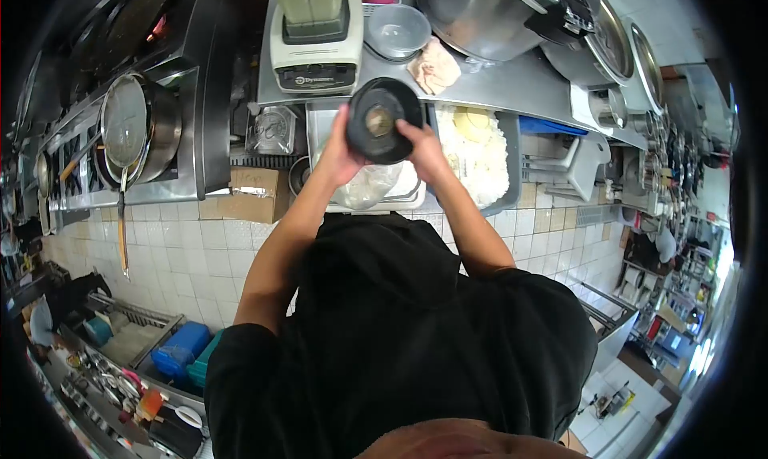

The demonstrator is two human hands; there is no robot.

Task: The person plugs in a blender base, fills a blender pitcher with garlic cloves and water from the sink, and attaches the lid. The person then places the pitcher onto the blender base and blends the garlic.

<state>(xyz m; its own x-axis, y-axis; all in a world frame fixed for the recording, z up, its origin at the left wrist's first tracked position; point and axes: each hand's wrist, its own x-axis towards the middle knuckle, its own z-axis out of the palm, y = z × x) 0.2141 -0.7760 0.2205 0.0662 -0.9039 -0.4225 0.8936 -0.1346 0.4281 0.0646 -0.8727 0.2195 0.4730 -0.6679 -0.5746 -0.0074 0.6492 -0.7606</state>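
A round black bowl (384, 143) is held up in front of me, tilted so its inside faces the camera. A small patch of pale and brownish matter shows at its centre. My left hand (340, 151) is closed on its left rim. On the other side, my right hand (426, 148) grips the right rim, its thumb reaching over the inside. Below the bowl, a clear plastic bag (366, 188) lies over a white container (414, 188). To the right stands a grey tub (514, 159) of white shredded food (484, 159).
A blender (316, 59) with greenish contents stands on the steel counter (504, 87), beside a clear plastic bowl (398, 31), a crumpled cloth (434, 67) and a large steel pot (484, 23). At left, a strainer (126, 123) rests over a pot on the stove. A cardboard box (250, 193) sits below.
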